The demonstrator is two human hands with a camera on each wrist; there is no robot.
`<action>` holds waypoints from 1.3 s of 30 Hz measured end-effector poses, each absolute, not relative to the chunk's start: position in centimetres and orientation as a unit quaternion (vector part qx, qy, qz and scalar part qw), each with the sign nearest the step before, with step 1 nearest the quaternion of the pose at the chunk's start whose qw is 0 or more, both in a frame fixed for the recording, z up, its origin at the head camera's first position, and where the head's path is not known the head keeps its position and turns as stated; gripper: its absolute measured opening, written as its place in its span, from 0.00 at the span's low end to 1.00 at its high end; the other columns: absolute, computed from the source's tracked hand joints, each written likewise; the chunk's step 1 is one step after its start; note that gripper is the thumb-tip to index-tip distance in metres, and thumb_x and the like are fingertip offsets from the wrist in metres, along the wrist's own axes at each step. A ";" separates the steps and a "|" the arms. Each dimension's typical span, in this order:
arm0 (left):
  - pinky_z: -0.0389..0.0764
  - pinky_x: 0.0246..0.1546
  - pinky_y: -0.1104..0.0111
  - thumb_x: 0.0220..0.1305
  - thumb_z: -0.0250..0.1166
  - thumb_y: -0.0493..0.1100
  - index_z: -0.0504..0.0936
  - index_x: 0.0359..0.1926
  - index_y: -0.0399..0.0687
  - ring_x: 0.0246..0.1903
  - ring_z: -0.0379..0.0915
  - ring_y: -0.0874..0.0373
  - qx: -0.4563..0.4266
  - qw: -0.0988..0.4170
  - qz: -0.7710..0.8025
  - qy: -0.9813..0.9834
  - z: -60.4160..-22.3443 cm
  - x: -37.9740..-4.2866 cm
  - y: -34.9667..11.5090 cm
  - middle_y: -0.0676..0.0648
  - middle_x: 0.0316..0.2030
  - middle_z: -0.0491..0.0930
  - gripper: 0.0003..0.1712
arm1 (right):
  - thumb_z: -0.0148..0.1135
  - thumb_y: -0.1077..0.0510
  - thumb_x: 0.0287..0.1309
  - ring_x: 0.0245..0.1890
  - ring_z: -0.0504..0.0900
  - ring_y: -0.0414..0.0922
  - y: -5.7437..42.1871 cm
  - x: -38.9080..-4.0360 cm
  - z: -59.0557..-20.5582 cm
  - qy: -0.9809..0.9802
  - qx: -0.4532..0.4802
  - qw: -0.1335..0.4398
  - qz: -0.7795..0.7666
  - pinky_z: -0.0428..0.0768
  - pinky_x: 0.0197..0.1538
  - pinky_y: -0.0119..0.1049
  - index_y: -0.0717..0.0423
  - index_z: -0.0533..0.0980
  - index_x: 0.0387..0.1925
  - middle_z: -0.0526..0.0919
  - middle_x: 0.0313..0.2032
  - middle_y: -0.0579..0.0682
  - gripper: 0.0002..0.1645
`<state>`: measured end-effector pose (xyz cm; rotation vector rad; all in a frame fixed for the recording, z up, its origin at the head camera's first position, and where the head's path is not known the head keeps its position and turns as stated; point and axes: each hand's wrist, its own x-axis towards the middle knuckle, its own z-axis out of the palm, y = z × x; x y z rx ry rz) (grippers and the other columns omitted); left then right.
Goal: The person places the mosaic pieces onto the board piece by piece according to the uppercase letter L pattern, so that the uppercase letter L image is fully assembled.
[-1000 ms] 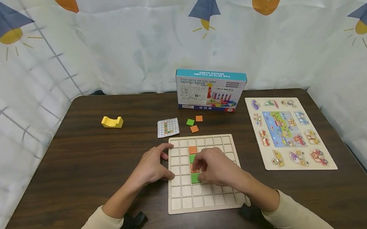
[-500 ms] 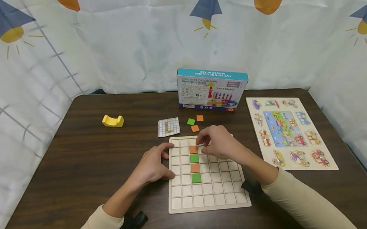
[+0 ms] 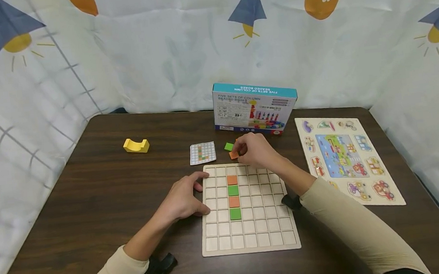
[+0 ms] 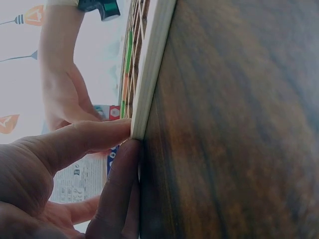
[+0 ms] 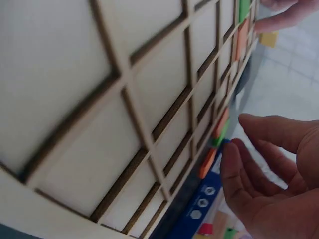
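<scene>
A wooden grid board [image 3: 261, 226] lies in front of me with alternating orange and green square tiles in one column, such as the green tile [image 3: 235, 214]. My left hand [image 3: 183, 199] touches the board's left edge, index finger by the far corner and thumb lower down. In the left wrist view, the thumb [image 4: 94, 139] presses against the board's side. Beyond the far edge, my right hand [image 3: 256, 151] reaches to a loose orange tile [image 3: 233, 155]. The right wrist view shows its thumb and fingers apart, the loose tiles behind them. A loose green tile [image 3: 228, 146] lies close by; another orange one is mostly hidden.
A small pattern card [image 3: 202, 153] lies beyond the board's far left corner. Behind the loose tiles stands a cardboard box [image 3: 254, 108]. A picture puzzle board [image 3: 305, 146] is to the right, and a yellow curved block [image 3: 136, 145] sits at the back left.
My right hand has left the tile column on the board and moved away from me to the loose tiles. The left hand keeps its place at the board's edge.
</scene>
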<state>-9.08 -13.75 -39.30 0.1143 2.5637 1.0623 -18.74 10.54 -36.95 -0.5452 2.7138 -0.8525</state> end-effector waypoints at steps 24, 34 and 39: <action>0.76 0.34 0.64 0.36 0.85 0.32 0.76 0.69 0.52 0.43 0.71 0.48 0.031 0.189 0.387 0.902 -39.1 -9.2 -13.4 0.43 0.45 0.78 0.53 | 0.74 0.66 0.57 0.43 0.84 0.48 10.5 -20.8 -38.6 0.929 -0.189 0.129 -0.292 0.84 0.50 0.42 0.52 0.88 0.43 0.89 0.44 0.50 0.12; 0.75 0.36 0.63 0.37 0.85 0.33 0.76 0.69 0.52 0.43 0.70 0.48 0.033 0.188 0.381 0.905 -39.0 -9.2 -13.5 0.43 0.44 0.78 0.53 | 0.71 0.67 0.60 0.46 0.85 0.49 10.4 -20.8 -38.3 0.931 -0.184 0.135 -0.283 0.85 0.52 0.42 0.55 0.88 0.48 0.88 0.48 0.52 0.15; 0.75 0.37 0.63 0.36 0.85 0.33 0.77 0.68 0.52 0.43 0.71 0.48 0.035 0.186 0.374 0.908 -39.1 -9.1 -13.7 0.44 0.44 0.78 0.52 | 0.69 0.67 0.62 0.48 0.85 0.50 10.5 -20.5 -38.2 0.932 -0.185 0.137 -0.282 0.85 0.52 0.44 0.55 0.87 0.50 0.88 0.49 0.53 0.16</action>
